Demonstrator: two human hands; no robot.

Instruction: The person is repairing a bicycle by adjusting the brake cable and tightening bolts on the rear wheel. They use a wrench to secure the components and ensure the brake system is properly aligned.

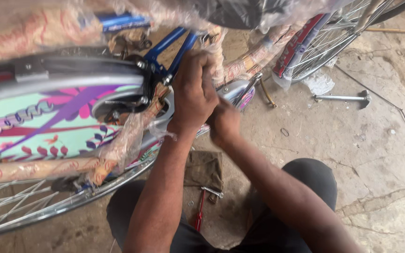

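Observation:
A new bicycle wrapped in clear plastic and paper lies across the view, with a blue frame (167, 44) and a pale green flowered chain cover (43, 126). My left hand (194, 91) is closed around the plastic-wrapped frame tube near the chain cover's silver end. Just below and right of it, my right hand (224, 122) is closed at the same spot; what it grips is hidden. The rear wheel rim (48, 211) runs along the lower left.
A red-handled screwdriver (199, 215) and a small wrench (212, 192) lie by an olive cloth (204, 168) between my knees. A metal tool (343, 98) and a thin rod (390, 105) rest on the cracked concrete floor at right. The front wheel (333, 33) is at top right.

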